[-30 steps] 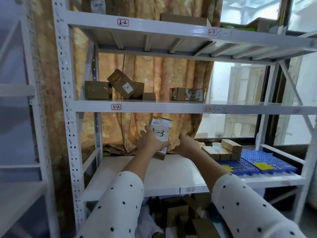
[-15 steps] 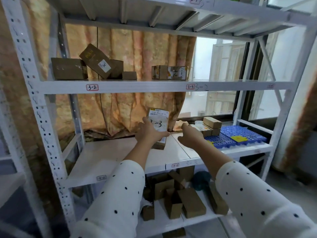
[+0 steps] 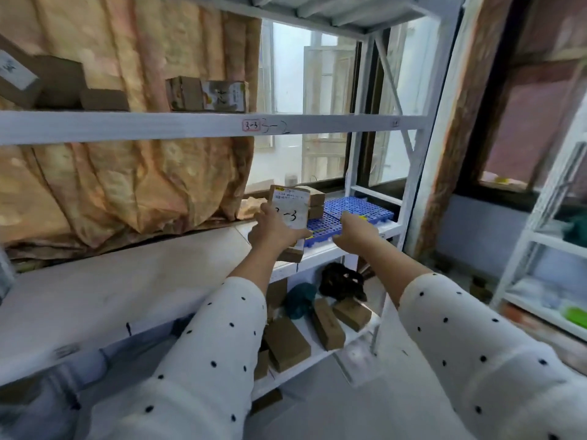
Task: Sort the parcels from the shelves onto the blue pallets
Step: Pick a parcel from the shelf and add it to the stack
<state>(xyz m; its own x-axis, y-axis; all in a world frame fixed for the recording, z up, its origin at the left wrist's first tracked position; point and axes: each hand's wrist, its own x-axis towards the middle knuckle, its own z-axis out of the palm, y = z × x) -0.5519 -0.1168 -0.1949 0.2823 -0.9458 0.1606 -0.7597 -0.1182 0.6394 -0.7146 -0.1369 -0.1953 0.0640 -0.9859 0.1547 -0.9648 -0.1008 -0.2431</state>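
My left hand (image 3: 273,231) grips a brown cardboard parcel (image 3: 290,207) with a white label marked "3-3", held upright over the shelf's front edge just left of the blue pallets (image 3: 352,210). A second brown box (image 3: 292,254) shows under the hand; whether the hand holds it too is unclear. My right hand (image 3: 355,233) hovers beside the parcel over the near edge of the front pallet, fingers loosely curled, holding nothing. Stacked brown parcels (image 3: 316,201) stand on the pallet behind the held one.
The white shelf board (image 3: 111,290) stretches left. Above it, the shelf beam labelled 3-3 (image 3: 190,123) carries more boxes (image 3: 206,95). Below lie several brown boxes (image 3: 287,342), a teal bag (image 3: 298,301) and a black bag (image 3: 341,282). A second white rack (image 3: 540,265) stands at right.
The view has swung right and closer. Both hands with the parcel have moved right along the shelf, from its middle to the edge of the blue pallets.
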